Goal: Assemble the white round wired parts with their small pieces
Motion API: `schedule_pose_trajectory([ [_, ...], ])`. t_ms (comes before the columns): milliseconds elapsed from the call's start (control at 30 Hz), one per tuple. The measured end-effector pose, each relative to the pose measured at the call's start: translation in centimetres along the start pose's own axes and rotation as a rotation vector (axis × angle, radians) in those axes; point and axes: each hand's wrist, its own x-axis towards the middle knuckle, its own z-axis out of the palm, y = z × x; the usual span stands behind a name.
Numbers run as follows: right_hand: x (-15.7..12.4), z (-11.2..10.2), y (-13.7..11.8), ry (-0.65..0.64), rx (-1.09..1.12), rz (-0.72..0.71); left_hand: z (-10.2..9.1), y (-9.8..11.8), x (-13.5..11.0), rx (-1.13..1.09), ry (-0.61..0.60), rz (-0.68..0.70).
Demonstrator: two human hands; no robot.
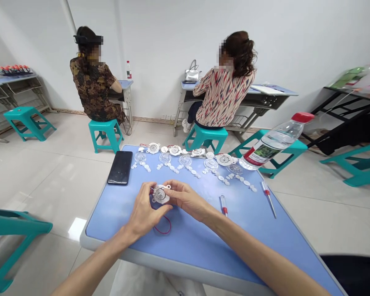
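Observation:
Between my two hands, just above the blue desk (191,230), is a small white plastic mechanism (160,195) with a round grey centre and looped tabs. My left hand (146,213) grips its left side, thumb stretched toward the front. The fingers of my right hand (185,199) close on its right edge. A red cord (164,232) hangs in a loop below it onto the desk. Beyond my hands, several similar white mechanisms (174,150) lie in a row. In front of them are clear round plastic pieces (185,160) and small white discs (172,167).
A black phone (120,167) lies at the desk's left edge. One screwdriver (223,204) is near my right forearm, another screwdriver (269,199) by the right edge. A large water bottle (274,142) stands at the back right. Two people (92,82) sit at desks by the wall.

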Motion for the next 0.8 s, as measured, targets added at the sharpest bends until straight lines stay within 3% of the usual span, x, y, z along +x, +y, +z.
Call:
schedule_pose_trajectory([
  [100,-0.19,0.11,-0.14,-0.017,0.041,0.028,-0.07,0.16,0.06,0.006,0.018,-0.027],
  [367,-0.24,0.12,-0.07,-0.051,0.093,0.047,0.1,-0.34,0.0,-0.01,0.011,0.055],
  [533,-0.49,0.35,-0.66,-0.093,0.026,0.026,0.0,-0.24,-0.17,-0.028,-0.001,0.116],
  [800,-0.25,0.25,-0.36,-0.033,-0.159,-0.02,0.15,-0.16,-0.39,-0.012,-0.03,0.136],
])
